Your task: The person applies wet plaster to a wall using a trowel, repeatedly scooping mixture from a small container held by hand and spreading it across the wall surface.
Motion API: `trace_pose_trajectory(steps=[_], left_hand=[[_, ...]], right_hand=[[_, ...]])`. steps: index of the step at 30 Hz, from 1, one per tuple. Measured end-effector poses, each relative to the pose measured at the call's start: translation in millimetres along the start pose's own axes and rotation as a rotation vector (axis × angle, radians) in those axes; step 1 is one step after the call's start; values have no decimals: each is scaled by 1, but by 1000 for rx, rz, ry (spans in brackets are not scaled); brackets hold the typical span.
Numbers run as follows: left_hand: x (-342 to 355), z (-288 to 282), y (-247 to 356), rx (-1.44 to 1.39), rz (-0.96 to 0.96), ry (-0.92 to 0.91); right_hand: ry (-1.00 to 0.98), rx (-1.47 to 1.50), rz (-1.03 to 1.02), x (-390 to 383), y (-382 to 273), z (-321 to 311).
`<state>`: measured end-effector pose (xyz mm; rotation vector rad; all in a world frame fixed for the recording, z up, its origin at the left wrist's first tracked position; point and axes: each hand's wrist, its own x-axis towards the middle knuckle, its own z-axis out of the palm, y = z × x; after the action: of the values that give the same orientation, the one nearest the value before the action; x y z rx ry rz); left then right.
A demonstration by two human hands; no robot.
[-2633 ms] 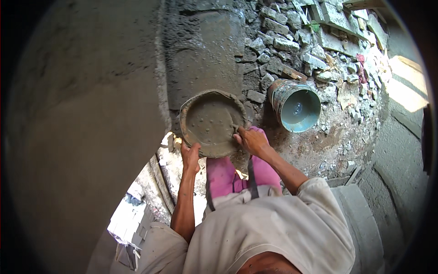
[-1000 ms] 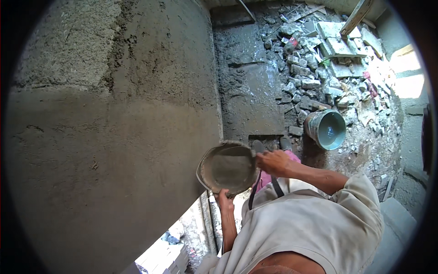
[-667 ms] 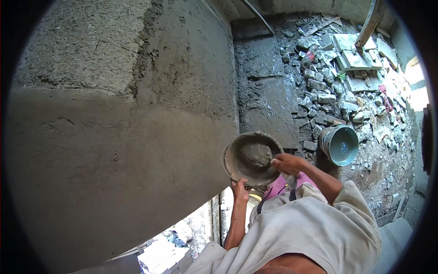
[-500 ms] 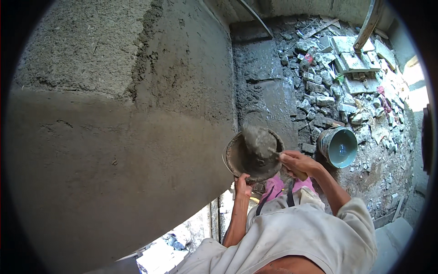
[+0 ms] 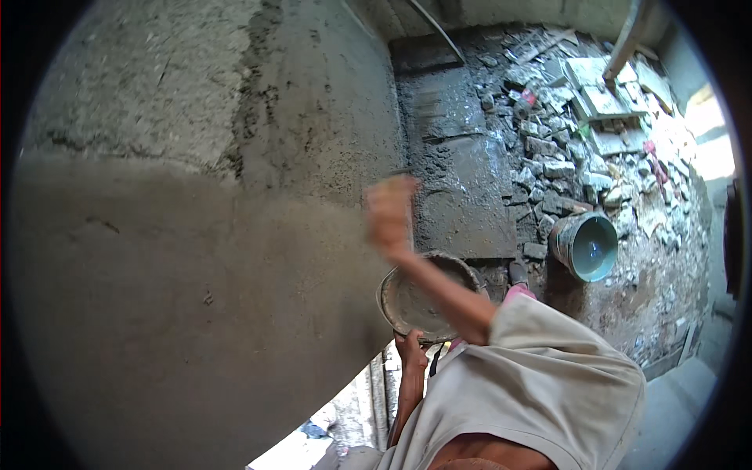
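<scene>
My left hand is closed on the near rim of a mortar-caked bucket, held in front of my body. Grey wet mortar lies inside it, partly covered by my right forearm. My right hand is raised across the bucket, close to the plastered wall, and smeared by motion. It is closed round the trowel's handle; the blade is hardly visible behind the hand. The wall is smooth and damp low down, with a rougher grey patch higher up.
A second bucket with greyish water stands on the floor to the right. Broken bricks and rubble spread behind it, with pale slabs and a wooden post. A strip of wet mortar runs along the wall's foot.
My right hand has swung up and left with the trowel, from over the bucket to beside the wall. The mortar load on the blade is no longer visible. My left hand still grips the bucket.
</scene>
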<state>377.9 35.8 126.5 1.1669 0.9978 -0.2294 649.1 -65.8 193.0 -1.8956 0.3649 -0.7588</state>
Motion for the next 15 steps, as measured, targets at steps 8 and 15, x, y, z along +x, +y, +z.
trace_pose_trajectory(steps=[8,15], left_hand=[[4,-76,-33,-95,-116,251],[16,-69,-36,-196,-65,130]], right_hand=[[-866,1299,153,1,-290,-101],[-1500,-375,-29,-25,-20,-191]])
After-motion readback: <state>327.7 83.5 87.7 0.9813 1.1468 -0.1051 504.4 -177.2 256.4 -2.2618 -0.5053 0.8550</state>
